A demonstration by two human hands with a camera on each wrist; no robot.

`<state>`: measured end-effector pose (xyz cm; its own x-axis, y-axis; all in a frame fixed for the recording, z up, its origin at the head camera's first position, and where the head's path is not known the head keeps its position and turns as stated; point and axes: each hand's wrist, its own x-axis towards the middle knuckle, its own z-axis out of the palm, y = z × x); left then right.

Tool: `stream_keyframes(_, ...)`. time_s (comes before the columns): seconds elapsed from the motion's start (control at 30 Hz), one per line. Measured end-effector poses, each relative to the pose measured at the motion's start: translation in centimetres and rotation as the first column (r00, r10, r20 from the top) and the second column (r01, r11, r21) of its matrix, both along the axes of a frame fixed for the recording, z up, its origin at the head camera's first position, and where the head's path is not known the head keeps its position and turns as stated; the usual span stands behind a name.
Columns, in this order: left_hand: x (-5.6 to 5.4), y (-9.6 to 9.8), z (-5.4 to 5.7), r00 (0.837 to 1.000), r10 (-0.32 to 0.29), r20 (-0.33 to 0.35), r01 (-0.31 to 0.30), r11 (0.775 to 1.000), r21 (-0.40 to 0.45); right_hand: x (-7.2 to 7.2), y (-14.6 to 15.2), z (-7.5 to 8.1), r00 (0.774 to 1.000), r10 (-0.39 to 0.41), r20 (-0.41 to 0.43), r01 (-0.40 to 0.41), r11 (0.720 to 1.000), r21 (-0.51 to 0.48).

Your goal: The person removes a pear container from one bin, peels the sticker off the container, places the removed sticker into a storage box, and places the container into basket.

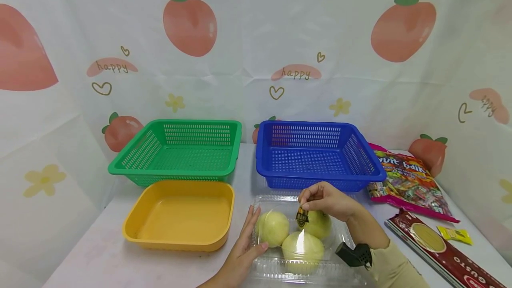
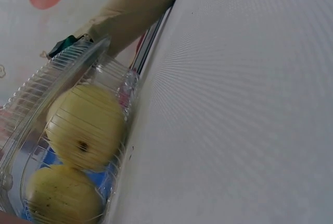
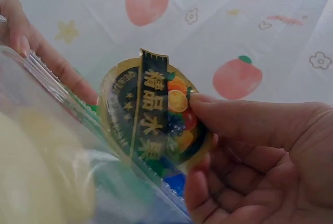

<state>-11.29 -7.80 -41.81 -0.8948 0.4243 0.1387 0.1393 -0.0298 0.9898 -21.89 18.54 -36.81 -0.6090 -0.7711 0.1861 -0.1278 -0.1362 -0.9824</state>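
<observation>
Between the right hand (image 1: 326, 201)'s thumb and fingers is pinched a black-and-gold fruit label sticker (image 3: 156, 112), printed with fruit and Chinese characters. It sits over the clear plastic clamshell box (image 1: 276, 270), close to the lid. Whether it touches the lid, I cannot tell. Several facts show through the plastic: pale yellow-green round fruits, one at left (image 1: 273, 229), one in front (image 1: 302, 252), one partly hidden behind the label (image 1: 320, 226). The left hand (image 1: 242, 250) rests against the box's left side, fingers extended and thumb by the lid.
A yellow basin (image 1: 180, 217) stands at left, before a green basket (image 1: 176, 176). Behind the box is a blue basket (image 1: 320, 182). A candy bag (image 1: 412, 181), a dark red Gusto packet (image 1: 444, 248) and a small yellow wrapped piece (image 1: 455, 234) lie at right.
</observation>
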Motion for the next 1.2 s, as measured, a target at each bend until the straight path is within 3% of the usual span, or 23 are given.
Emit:
stream_keyframes(0.17,0.0,-0.1,-0.2,1.000,0.006,-0.005,-0.006,1.000,-0.003,0.0,0.7,0.7,1.000,-0.006,-0.004,0.005,0.996,-0.085)
stream_keyframes(0.3,0.0,-0.1,-0.2,1.000,0.010,-0.007,-0.010,1.000,-0.004,0.2,0.8,1.3,0.999,-0.024,-0.044,0.023,0.999,-0.029)
stream_keyframes(0.5,-0.1,0.0,-0.2,1.000,0.010,-0.009,-0.010,1.000,0.004,0.2,0.7,1.8,0.999,-0.039,-0.037,0.040,0.999,0.035)
stream_keyframes(0.93,0.0,0.0,-0.2,1.000,0.002,-0.015,-0.002,1.000,-0.011,0.0,0.8,2.5,0.999,-0.046,-0.029,0.048,0.997,0.065)
stream_keyframes(1.2,0.2,-0.6,0.8,0.999,0.034,-0.010,-0.035,0.995,-0.094,-0.2,0.7,3.6,0.998,-0.044,-0.034,0.048,0.991,0.124)
